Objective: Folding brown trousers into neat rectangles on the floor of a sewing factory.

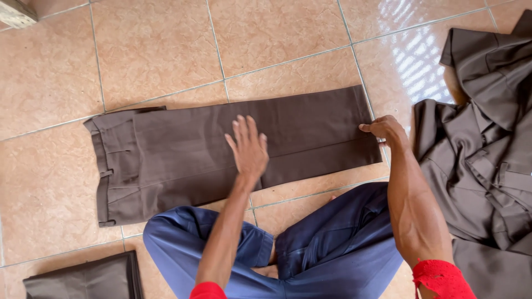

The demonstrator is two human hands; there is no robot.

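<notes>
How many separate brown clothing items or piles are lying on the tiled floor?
3. The flat brown trousers lie in the middle under both hands. A folded brown piece is at the bottom left corner. A crumpled brown heap is at the right; it may hold several garments.

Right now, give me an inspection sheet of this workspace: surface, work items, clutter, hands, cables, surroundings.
Surface: glossy beige tiled floor with grout lines.
Work items: brown trousers laid flat, legs together, waistband to the left.
Clutter: heap of brown garments at right; folded brown cloth at bottom left.
Hands: left hand flat, fingers spread, on the trouser legs; right hand at the hem end, grip unclear.
Cables: nothing seen.
Surroundings: the person's blue-trousered knees; pale object in the top left corner.
</notes>
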